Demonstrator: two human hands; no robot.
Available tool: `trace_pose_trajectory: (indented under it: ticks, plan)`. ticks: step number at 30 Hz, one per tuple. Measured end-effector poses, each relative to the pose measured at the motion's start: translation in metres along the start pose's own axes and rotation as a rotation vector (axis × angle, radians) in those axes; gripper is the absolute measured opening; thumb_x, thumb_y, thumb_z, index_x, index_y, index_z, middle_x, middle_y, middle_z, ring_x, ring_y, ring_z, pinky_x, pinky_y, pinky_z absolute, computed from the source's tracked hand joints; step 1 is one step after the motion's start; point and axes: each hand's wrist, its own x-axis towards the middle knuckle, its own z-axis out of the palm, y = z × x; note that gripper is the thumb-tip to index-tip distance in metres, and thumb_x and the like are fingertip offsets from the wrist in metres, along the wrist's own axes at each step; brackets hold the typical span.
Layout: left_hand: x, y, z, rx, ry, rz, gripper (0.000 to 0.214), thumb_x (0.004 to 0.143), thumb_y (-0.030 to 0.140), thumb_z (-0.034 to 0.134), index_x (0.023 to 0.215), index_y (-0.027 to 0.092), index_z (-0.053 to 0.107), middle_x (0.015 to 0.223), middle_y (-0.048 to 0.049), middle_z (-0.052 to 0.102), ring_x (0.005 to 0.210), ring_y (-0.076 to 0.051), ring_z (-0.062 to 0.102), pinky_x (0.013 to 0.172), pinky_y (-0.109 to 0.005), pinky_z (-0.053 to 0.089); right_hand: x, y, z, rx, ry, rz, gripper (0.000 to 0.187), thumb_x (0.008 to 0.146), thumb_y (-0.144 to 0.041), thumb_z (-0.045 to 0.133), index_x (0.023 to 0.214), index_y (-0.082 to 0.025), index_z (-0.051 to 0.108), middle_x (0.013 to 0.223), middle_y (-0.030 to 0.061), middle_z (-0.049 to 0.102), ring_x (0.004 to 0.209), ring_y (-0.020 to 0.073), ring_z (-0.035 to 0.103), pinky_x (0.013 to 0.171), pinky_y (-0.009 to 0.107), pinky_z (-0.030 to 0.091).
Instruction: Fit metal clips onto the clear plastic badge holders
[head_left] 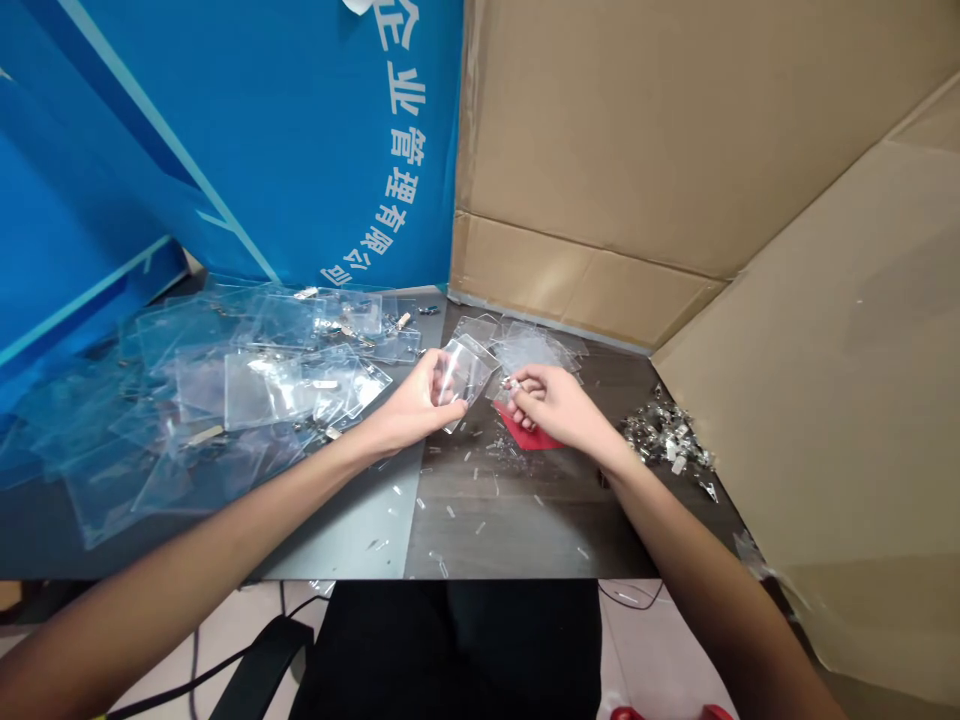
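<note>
A clear plastic sleeve (466, 372) is gripped by the left hand (424, 398), its long axis slanting from lower left to upper right; the fingers (454, 410) are closed on its lower part. A small metal clip (514, 384) is pinched in the closed fingers of the right hand (551, 400); it is held just right of the sleeve, with the right hand nearer to it; a red card (531, 433) lies beneath on the bench (480, 530); a heap of metal clips (666, 430) lies beyond the right wrist; a spread of clear sleeves (247, 390) lies left of the left hand.
</note>
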Motion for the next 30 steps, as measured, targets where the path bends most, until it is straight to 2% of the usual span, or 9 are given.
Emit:
trace_pose_trajectory:
  ticks: [5, 10, 12, 14, 16, 18, 22, 26, 30]
  plan:
    - [-0.001, 0.0, 0.002, 0.112, -0.016, 0.031, 0.067, 0.081, 0.03, 0.072, 0.144, 0.015, 0.054, 0.099, -0.0006, 0.051, 0.09, -0.019, 0.054, 0.086, -0.037, 0.05, -0.006, -0.002, 0.027, 0.294, -0.089, -0.002, 0.016, 0.087, -0.032, 0.08, 0.09, -0.019, 0.071, 0.075, 0.0009, 0.072, 0.061, 0.0123, 0.066, 0.057, 0.024, 0.054]
    - [-0.001, -0.005, 0.0, 0.185, -0.142, 0.046, 0.089, 0.094, 0.038, 0.06, 0.175, 0.012, 0.035, 0.117, -0.009, 0.064, 0.108, -0.026, 0.066, 0.108, -0.049, 0.057, -0.01, -0.003, 0.037, 0.49, -0.11, -0.026, 0.032, 0.082, -0.045, 0.092, 0.09, -0.019, 0.075, 0.078, 0.0012, 0.074, 0.064, 0.012, 0.067, 0.06, 0.025, 0.056]
    - [-0.002, -0.009, -0.004, 0.256, -0.156, 0.075, 0.092, 0.098, 0.04, 0.058, 0.181, 0.017, 0.026, 0.14, -0.0153, 0.066, 0.136, -0.033, 0.063, 0.126, -0.055, 0.049, -0.011, -0.003, 0.039, 0.542, -0.112, -0.029, 0.036, 0.081, -0.048, 0.096, 0.091, -0.02, 0.075, 0.079, 0.0018, 0.075, 0.066, 0.0131, 0.068, 0.062, 0.026, 0.059]
    - [-0.004, -0.011, -0.008, 0.313, -0.157, 0.072, 0.091, 0.102, 0.043, 0.055, 0.184, 0.021, 0.022, 0.169, -0.0169, 0.053, 0.162, -0.038, 0.044, 0.139, -0.058, 0.033, -0.012, -0.003, 0.041, 0.572, -0.119, -0.037, 0.038, 0.082, -0.051, 0.096, 0.092, -0.02, 0.076, 0.082, 0.0032, 0.077, 0.068, 0.0144, 0.071, 0.064, 0.028, 0.061]
    - [-0.007, -0.011, -0.011, 0.315, -0.166, 0.045, 0.085, 0.108, 0.045, 0.049, 0.185, 0.024, 0.019, 0.182, -0.014, 0.039, 0.172, -0.039, 0.031, 0.144, -0.059, 0.02, -0.013, -0.002, 0.042, 0.585, -0.126, -0.045, 0.039, 0.085, -0.053, 0.094, 0.096, -0.02, 0.078, 0.085, 0.0044, 0.079, 0.07, 0.0156, 0.073, 0.067, 0.03, 0.063]
    - [-0.01, -0.011, -0.012, 0.281, -0.184, 0.026, 0.08, 0.112, 0.044, 0.042, 0.185, 0.025, 0.018, 0.181, -0.0133, 0.043, 0.169, -0.039, 0.037, 0.144, -0.061, 0.02, -0.012, 0.0, 0.044, 0.59, -0.134, -0.041, 0.038, 0.087, -0.053, 0.093, 0.099, -0.02, 0.078, 0.086, 0.0049, 0.079, 0.071, 0.0162, 0.074, 0.068, 0.031, 0.063]
    - [-0.013, -0.011, -0.01, 0.144, -0.17, 0.021, 0.075, 0.111, 0.034, 0.046, 0.183, 0.026, 0.026, 0.161, -0.0132, 0.065, 0.147, -0.034, 0.063, 0.137, -0.06, 0.04, -0.011, 0.006, 0.048, 0.558, -0.13, -0.009, 0.031, 0.091, -0.048, 0.088, 0.093, -0.021, 0.074, 0.085, 0.004, 0.078, 0.072, 0.0162, 0.074, 0.068, 0.031, 0.063]
    - [-0.014, -0.01, -0.007, -0.045, -0.167, -0.025, 0.076, 0.103, 0.023, 0.055, 0.177, 0.029, 0.038, 0.155, -0.0141, 0.068, 0.132, -0.029, 0.075, 0.126, -0.054, 0.054, -0.014, 0.009, 0.052, 0.471, -0.067, -0.011, 0.017, 0.096, -0.038, 0.079, 0.093, -0.022, 0.072, 0.082, 0.0022, 0.076, 0.069, 0.0153, 0.07, 0.067, 0.03, 0.06]
    - [-0.015, -0.004, -0.009, -0.191, -0.192, -0.09, 0.073, 0.101, 0.021, 0.059, 0.172, 0.031, 0.044, 0.155, -0.0154, 0.067, 0.135, -0.03, 0.074, 0.124, -0.053, 0.057, -0.016, 0.007, 0.051, 0.387, -0.003, -0.095, 0.015, 0.102, -0.036, 0.07, 0.093, -0.024, 0.075, 0.083, 0.0026, 0.074, 0.067, 0.0172, 0.067, 0.069, 0.034, 0.06]
